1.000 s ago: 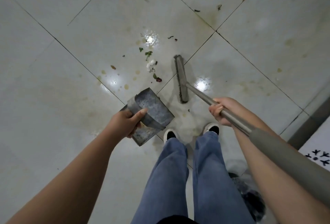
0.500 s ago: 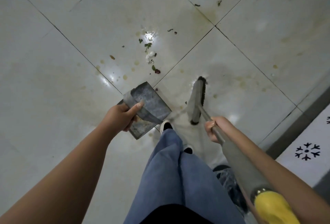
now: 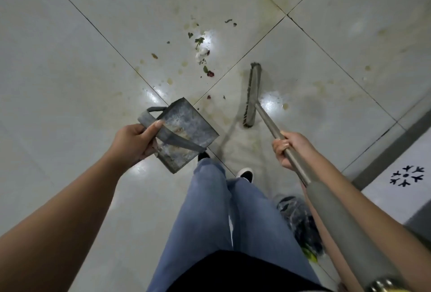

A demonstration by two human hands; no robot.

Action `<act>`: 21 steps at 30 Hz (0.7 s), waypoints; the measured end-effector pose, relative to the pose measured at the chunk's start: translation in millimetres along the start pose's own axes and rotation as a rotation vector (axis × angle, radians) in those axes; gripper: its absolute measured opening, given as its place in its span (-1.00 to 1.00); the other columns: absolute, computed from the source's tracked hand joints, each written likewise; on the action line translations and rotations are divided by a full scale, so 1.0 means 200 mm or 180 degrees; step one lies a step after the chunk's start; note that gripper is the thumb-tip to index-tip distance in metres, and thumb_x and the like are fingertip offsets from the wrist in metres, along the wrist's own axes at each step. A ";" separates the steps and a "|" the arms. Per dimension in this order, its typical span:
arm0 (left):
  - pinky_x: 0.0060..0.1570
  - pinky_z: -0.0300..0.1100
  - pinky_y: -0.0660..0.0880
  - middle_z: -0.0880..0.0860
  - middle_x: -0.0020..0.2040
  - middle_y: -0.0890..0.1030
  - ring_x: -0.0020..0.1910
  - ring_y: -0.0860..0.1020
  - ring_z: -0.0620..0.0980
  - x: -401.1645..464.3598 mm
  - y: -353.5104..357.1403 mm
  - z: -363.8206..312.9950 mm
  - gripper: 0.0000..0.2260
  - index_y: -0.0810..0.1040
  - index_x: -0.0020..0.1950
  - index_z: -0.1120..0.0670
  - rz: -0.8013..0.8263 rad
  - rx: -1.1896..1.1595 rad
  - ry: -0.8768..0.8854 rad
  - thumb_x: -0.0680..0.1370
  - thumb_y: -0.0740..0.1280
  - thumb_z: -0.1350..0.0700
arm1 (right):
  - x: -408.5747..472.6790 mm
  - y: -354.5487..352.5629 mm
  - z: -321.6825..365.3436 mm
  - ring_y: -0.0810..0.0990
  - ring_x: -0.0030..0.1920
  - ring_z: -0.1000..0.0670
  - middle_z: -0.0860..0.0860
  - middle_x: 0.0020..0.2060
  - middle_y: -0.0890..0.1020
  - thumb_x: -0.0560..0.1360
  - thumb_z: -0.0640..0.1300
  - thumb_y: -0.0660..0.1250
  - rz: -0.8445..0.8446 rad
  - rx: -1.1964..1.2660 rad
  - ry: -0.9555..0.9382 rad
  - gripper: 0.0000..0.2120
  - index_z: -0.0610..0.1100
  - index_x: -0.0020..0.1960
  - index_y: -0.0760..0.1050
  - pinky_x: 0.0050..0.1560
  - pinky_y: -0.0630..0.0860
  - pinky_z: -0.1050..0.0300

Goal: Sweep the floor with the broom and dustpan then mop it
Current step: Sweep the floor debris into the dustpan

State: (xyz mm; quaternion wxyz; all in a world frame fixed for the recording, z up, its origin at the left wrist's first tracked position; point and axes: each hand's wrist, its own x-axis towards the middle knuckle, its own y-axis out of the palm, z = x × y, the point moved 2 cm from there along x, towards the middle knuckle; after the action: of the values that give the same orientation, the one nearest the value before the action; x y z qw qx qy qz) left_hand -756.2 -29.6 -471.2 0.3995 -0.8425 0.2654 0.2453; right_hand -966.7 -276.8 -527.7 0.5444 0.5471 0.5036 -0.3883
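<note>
My left hand grips the strap handle of a grey metal dustpan, held tilted above the floor in front of my legs. My right hand grips the metal pole of a broom whose long narrow head sits on the white tiled floor, ahead and right of the dustpan. A loose patch of debris, green leaf bits, a white scrap and red pieces, lies on the tile just left of and beyond the broom head. More specks are scattered toward the top edge.
My jeans-clad legs and dark shoes stand below the dustpan. A bin with a clear plastic liner sits by my right leg. A dark threshold strip and a white mat with a black pattern lie at the right.
The broom head has swung out from near my feet to farther ahead on the right tile. My left hand has tipped the dustpan a little; my feet have shifted.
</note>
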 end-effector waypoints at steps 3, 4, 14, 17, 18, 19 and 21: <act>-0.63 -0.38 0.31 0.12 -0.51 0.41 -0.69 0.30 -0.14 -0.02 -0.02 0.05 -0.53 0.50 -0.31 0.34 0.0099 0.0223 -0.0048 0.54 0.28 -0.07 | 0.02 -0.06 -0.06 0.23 -0.81 0.14 0.00 -0.74 0.26 0.65 -0.06 -0.02 -0.0183 -0.0062 0.0107 -0.63 -0.16 -0.31 0.20 -0.79 0.17 0.40; -0.61 -0.38 0.31 0.13 -0.50 0.42 -0.69 0.30 -0.13 -0.02 -0.03 0.07 -0.51 0.52 -0.28 0.36 0.0112 0.0307 -0.0060 0.54 0.27 -0.08 | 0.03 -0.07 -0.10 0.23 -0.81 0.13 0.00 -0.74 0.26 0.65 -0.08 -0.02 -0.0247 -0.0080 0.0154 -0.63 -0.15 -0.31 0.20 -0.80 0.17 0.38; -0.61 -0.37 0.31 -0.04 -0.65 0.38 -0.66 0.31 -0.14 0.20 -0.28 0.29 -0.55 0.46 -0.42 0.20 0.0194 -0.0044 -0.0203 0.51 0.29 -0.11 | 0.29 0.36 -0.43 0.29 -0.79 0.14 -0.03 -0.68 0.32 0.65 -0.11 0.05 0.0302 0.0695 0.0264 -0.62 -0.20 -0.32 0.27 -0.74 0.29 0.37; -0.60 -0.37 0.31 -0.04 -0.65 0.38 -0.66 0.30 -0.14 0.28 -0.43 0.32 -0.56 0.46 -0.42 0.19 0.0312 -0.0077 -0.0183 0.50 0.29 -0.11 | 0.34 0.64 -0.47 0.30 -0.78 0.15 -0.02 -0.67 0.33 0.66 -0.11 0.03 0.0458 0.0606 0.0071 -0.66 -0.22 -0.25 0.26 -0.73 0.30 0.37; -0.61 -0.38 0.31 -0.05 -0.65 0.38 -0.66 0.30 -0.15 0.31 -0.47 0.32 -0.56 0.46 -0.42 0.20 0.0376 -0.0087 -0.0152 0.50 0.29 -0.11 | 0.34 0.73 -0.49 0.30 -0.78 0.15 -0.02 -0.67 0.33 0.66 -0.11 0.03 0.0458 0.0586 0.0000 -0.66 -0.22 -0.25 0.25 -0.73 0.30 0.37; -0.61 -0.39 0.30 -0.05 -0.65 0.37 -0.66 0.30 -0.16 0.33 -0.52 0.32 -0.57 0.45 -0.41 0.20 0.0437 -0.0101 -0.0105 0.51 0.29 -0.10 | 0.33 0.80 -0.50 0.30 -0.78 0.16 -0.02 -0.67 0.33 0.66 -0.10 0.04 0.0460 0.0608 -0.0060 -0.65 -0.22 -0.26 0.25 -0.73 0.30 0.37; -0.62 -0.40 0.27 -0.03 -0.65 0.35 -0.67 0.27 -0.16 0.37 -0.62 0.30 -0.57 0.44 -0.40 0.22 0.0536 -0.0139 -0.0002 0.52 0.30 -0.07 | 0.30 0.89 -0.54 0.29 -0.78 0.16 -0.02 -0.67 0.33 0.65 -0.10 0.03 0.0492 0.0723 -0.0191 -0.65 -0.21 -0.27 0.24 -0.71 0.32 0.38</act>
State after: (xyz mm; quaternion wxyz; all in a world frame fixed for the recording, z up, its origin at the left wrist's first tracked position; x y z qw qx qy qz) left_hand -633.4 67.3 -484.4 0.3591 -0.8256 0.3298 0.2840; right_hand -795.3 -144.7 -538.4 0.5220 0.6305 0.3962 -0.4159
